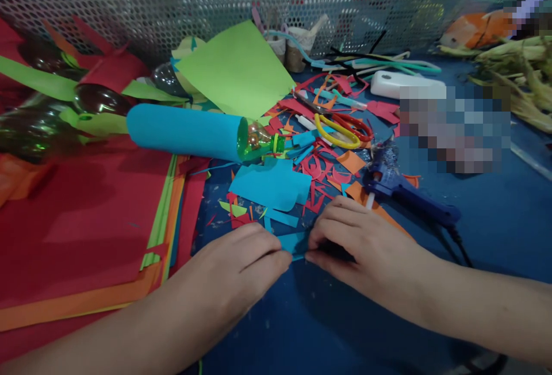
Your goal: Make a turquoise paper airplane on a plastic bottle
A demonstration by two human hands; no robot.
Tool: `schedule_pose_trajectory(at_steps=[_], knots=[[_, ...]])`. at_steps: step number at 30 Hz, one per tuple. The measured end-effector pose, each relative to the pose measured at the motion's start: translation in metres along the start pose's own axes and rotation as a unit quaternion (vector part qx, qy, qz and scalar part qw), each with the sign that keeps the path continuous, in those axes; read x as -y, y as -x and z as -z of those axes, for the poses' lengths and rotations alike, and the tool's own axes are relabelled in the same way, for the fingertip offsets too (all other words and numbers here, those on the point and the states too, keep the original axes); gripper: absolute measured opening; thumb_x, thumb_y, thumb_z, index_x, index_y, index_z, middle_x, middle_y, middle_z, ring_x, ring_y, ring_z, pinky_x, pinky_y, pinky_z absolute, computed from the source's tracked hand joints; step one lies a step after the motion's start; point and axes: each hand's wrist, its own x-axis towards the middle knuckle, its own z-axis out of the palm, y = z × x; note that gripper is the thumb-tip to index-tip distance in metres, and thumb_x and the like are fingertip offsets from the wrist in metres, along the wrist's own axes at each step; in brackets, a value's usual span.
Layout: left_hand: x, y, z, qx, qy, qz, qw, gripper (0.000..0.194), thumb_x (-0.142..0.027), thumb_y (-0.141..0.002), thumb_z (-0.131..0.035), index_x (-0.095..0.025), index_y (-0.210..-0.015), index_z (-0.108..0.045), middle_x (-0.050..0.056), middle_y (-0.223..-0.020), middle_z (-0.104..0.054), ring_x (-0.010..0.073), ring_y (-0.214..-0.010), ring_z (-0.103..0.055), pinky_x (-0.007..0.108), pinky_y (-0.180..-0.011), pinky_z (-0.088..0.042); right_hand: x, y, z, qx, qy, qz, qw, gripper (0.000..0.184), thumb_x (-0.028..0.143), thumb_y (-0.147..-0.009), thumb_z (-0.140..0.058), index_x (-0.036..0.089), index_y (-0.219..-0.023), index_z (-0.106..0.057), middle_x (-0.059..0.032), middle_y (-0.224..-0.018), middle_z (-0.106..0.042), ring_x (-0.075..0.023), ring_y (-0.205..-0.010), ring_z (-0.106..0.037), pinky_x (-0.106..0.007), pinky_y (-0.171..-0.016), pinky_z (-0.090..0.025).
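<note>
Between my two hands, low over the blue table, is a small piece of blue paper (pixel 295 243). My left hand (pixel 250 260) pinches its left end, fingers pressed together. The right end is gripped by my right hand (pixel 349 234), thumb below and fingers curled above. Just beyond lies a larger cut sheet of blue paper (pixel 271 182) among paper scraps. Behind that, a plastic bottle (pixel 263 139) with a green neck lies on its side, its body wrapped in a blue paper tube (pixel 185 130). A blue glue gun (pixel 409 194) rests by my right hand.
Scissors (pixel 340 130) with yellow and red handles lie on red and orange scraps. Stacked coloured paper (pixel 86 219) and dark bottles (pixel 103 99) fill the left. A green sheet (pixel 237 70) leans near the perforated metal screen (pixel 129 1). Dry husks (pixel 526 70) lie far right.
</note>
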Motion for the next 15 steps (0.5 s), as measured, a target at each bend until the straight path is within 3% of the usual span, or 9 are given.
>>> schedule_pose_trajectory(at_steps=[5,10,15], knots=[[0.0033,0.0013,-0.0029,-0.016,0.018,0.003,1.000,0.026,-0.009,-0.092,-0.039,-0.020,-0.093,-0.062,0.003,-0.082,-0.061,0.0150,-0.073,-0.054,0.024,-0.065,-0.047,-0.0021,-0.0015,0.0017,0.001,0.022,0.003,1.000,0.007,0.019,-0.087,-0.060,0.018,-0.080,-0.059,-0.0017,-0.076,-0.064,-0.0171,-0.074,-0.054,-0.030,-0.071,-0.044],[0.0056,0.0025,-0.0024,-0.030,0.007,-0.014,0.999,0.026,-0.014,-0.095,-0.037,-0.018,-0.096,-0.062,0.005,-0.081,-0.060,0.0160,-0.072,-0.054,0.024,-0.062,-0.046,-0.0038,-0.0007,0.0033,0.015,0.086,0.065,0.994,0.018,0.023,-0.094,-0.050,0.016,-0.083,-0.062,-0.0040,-0.076,-0.064,-0.0184,-0.076,-0.054,-0.032,-0.073,-0.042],[0.0081,0.0054,-0.0031,-0.033,0.005,-0.027,0.999,0.031,-0.016,-0.098,-0.030,-0.014,-0.101,-0.061,0.007,-0.085,-0.060,0.0175,-0.075,-0.054,0.027,-0.064,-0.047,-0.0054,0.0028,0.0045,0.020,0.123,0.121,0.985,0.016,0.016,-0.093,-0.049,0.018,-0.091,-0.065,-0.0042,-0.084,-0.065,-0.0188,-0.080,-0.052,-0.034,-0.078,-0.039]])
